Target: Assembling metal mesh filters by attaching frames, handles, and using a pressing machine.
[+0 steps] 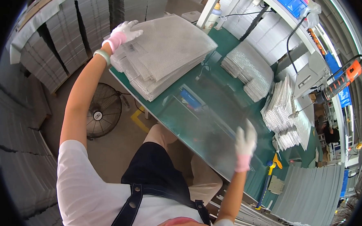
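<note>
My left hand (126, 33), in a white glove with a pink cuff, rests at the far left edge of a tall stack of silvery mesh sheets (172, 43). Its fingers are spread and seem to grip nothing. My right hand (245, 143), gloved alike and slightly blurred, is over the right part of the green table (168, 116), fingers stretched out. Between the hands, a hazy grey see-through patch (213, 127) covers part of the tabletop; I cannot tell whether it is a sheet. Within it shows a blue object (190, 99).
Smaller stacks of silvery pieces (248, 69) and folded mesh (283, 110) stand along the back. An orange-and-black power tool (340, 84) hangs at right. A yellow-and-blue hammer-like tool (266, 183) lies near grey sheets (307, 195). A floor fan (103, 111) stands at left.
</note>
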{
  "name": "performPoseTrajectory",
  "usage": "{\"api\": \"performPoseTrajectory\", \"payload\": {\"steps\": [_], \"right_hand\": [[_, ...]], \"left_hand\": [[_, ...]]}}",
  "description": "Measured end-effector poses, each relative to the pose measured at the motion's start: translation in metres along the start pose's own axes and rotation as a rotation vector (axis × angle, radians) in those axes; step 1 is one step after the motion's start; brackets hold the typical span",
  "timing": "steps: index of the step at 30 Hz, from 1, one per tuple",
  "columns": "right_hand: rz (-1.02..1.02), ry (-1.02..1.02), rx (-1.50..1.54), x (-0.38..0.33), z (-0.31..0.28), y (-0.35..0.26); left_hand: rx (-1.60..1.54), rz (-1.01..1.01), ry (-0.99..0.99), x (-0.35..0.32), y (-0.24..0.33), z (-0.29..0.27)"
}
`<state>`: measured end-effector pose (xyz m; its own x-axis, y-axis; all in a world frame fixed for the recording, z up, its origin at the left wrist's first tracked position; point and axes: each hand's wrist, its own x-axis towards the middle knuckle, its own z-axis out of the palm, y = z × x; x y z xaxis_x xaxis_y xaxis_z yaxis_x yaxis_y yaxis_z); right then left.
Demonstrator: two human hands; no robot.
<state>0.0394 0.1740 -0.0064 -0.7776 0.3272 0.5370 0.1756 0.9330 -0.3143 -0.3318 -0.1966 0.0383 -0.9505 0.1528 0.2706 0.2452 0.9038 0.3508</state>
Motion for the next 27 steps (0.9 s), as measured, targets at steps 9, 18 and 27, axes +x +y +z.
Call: {"api": "performPoseTrajectory", "payload": {"steps": [9,18,27], "right_hand": [[0.33,-0.23,0.426,0.13,0.156,-0.16],[-0.077,0.405,1.359,0.169,0.114,-0.231],[0.193,0.245,0.943,0.049,0.015,-0.072]], "left_hand": [[-0.29,-0.098,-0.289,0.03,-0.001,-0.018],[-0.679,0.414,-0.089,0.023,-0.061,-0.013],[-0.999,0.539,-0.045,-0.126,0.11,-0.043]]}}
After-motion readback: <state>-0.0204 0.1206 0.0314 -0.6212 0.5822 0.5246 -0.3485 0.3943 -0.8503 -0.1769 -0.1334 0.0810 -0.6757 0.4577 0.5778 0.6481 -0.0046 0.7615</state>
